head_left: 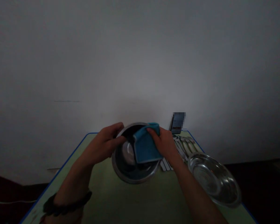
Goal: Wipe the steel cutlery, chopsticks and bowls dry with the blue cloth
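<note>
A round metal bowl (128, 152) is tilted so that its inside faces me, over the middle of the table. My left hand (107, 141) grips its rim at the upper left, with the thumb on the inner side. In my right hand (162, 141) is a blue cloth (146, 146) with a pale edge, pinched under the thumb at the bowl's right rim. The cloth hangs across the right part of the bowl's inside and hides it. The fingers of my right hand are mostly hidden behind the cloth.
A wide metal basin (214, 180) stands at the table's right edge. Behind it lie several pieces of cutlery (186, 146). A phone-like dark device (178, 123) leans near the wall (140, 62). The pale green table (140, 202) has a blue edge.
</note>
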Demonstrator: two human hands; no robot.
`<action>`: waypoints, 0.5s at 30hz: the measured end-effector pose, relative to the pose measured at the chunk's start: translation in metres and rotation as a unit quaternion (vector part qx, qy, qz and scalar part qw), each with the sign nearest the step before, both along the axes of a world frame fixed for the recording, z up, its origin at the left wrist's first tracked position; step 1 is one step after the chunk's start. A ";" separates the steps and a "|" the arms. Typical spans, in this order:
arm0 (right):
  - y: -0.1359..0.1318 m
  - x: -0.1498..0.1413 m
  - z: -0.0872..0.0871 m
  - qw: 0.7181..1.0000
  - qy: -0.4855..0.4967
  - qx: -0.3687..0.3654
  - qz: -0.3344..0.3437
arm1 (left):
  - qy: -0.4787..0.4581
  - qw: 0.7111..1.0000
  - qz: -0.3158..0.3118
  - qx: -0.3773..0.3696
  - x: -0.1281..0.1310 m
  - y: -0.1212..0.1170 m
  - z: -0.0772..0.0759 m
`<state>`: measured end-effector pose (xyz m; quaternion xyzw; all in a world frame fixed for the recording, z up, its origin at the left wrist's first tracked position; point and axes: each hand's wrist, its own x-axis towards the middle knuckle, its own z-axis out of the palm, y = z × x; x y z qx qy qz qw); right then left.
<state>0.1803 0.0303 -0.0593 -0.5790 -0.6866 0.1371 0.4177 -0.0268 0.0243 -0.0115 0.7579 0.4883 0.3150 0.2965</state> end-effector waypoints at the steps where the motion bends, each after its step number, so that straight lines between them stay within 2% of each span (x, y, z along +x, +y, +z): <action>1: 0.002 0.000 -0.001 0.999 0.021 -0.001 -0.025 | -0.001 0.999 0.034 0.030 0.000 0.000 0.001; 4: 0.004 0.001 -0.004 0.997 0.036 0.006 -0.063 | 0.032 0.991 0.079 0.101 0.001 -0.001 0.005; 6: 0.001 0.001 -0.002 0.998 0.003 0.008 -0.058 | 0.094 0.991 0.054 0.077 0.000 -0.002 0.005; 9: -0.009 0.001 0.006 0.994 -0.105 -0.009 0.016 | 0.192 0.981 0.021 0.029 0.001 -0.004 -0.001; 12: -0.015 0.000 0.011 0.978 -0.192 -0.006 0.077 | 0.229 0.973 -0.029 0.018 0.002 -0.004 -0.009; 14: -0.014 -0.002 0.009 0.985 -0.167 0.001 0.054 | 0.211 0.976 -0.053 0.012 0.003 -0.001 -0.012; 15: -0.011 -0.003 0.006 0.992 -0.126 0.006 0.028 | 0.192 0.980 -0.040 0.018 0.003 0.001 -0.012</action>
